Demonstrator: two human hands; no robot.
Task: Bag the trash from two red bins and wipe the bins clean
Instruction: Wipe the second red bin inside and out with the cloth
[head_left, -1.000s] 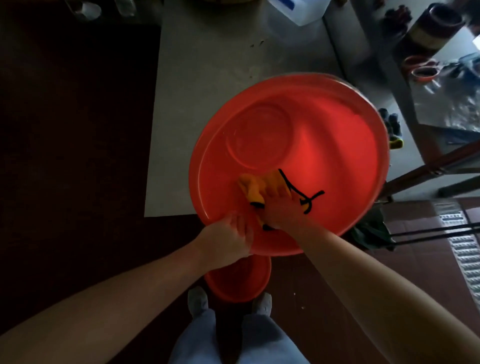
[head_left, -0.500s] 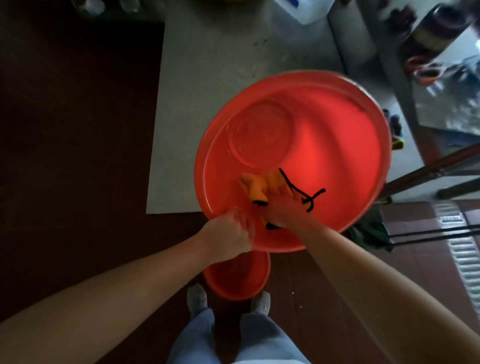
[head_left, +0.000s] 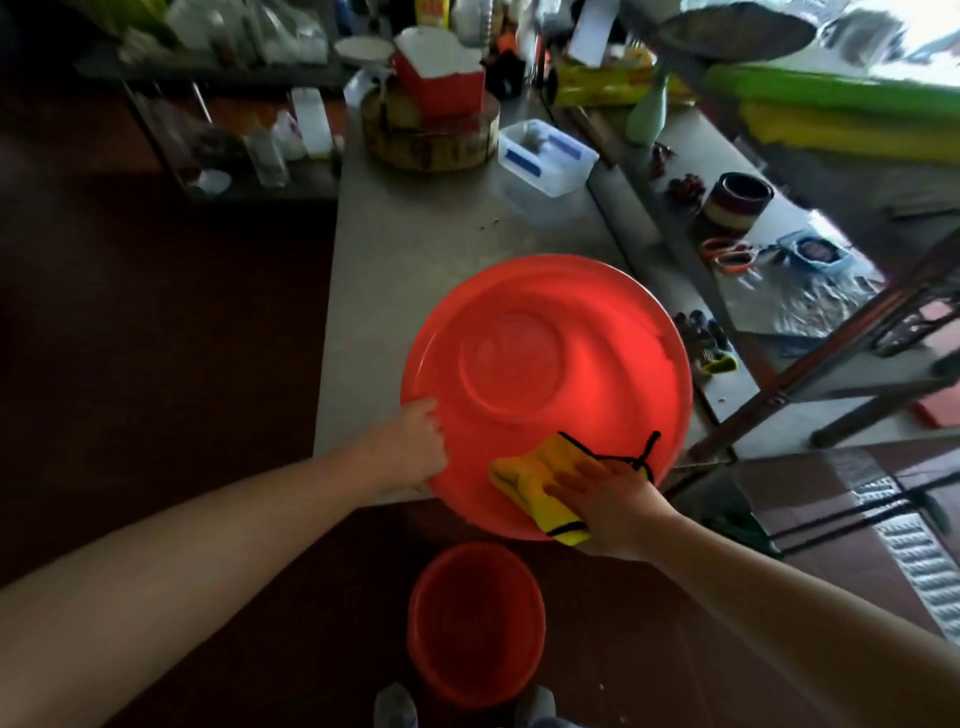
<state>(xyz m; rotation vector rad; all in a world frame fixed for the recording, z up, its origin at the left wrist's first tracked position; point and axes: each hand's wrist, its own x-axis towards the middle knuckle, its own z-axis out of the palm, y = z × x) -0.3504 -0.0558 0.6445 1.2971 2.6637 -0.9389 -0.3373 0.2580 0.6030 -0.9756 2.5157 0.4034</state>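
A large red bin (head_left: 597, 364) is tipped toward me at the near edge of a grey table (head_left: 415, 249), its inside facing the camera. My left hand (head_left: 410, 449) grips its rim at the lower left. My right hand (head_left: 613, 499) presses a yellow cloth (head_left: 535, 478) with black edging and a black loop flat against the inner wall near the lower rim, fingers spread on it. A second, smaller red bin (head_left: 475, 623) stands on the dark floor between my feet, its inside dim.
The table's far end holds a clear plastic box (head_left: 545, 156), a round wooden block (head_left: 431, 140) with a red and white carton, and bottles. To the right a lower shelf carries scissors (head_left: 727, 254), a dark pot (head_left: 737, 200) and foil. A metal frame stands at right.
My view has tilted up, showing the cluttered table end. My left hand slid leftward along the rim. My right hand and cloth moved right and down toward the lower rim.
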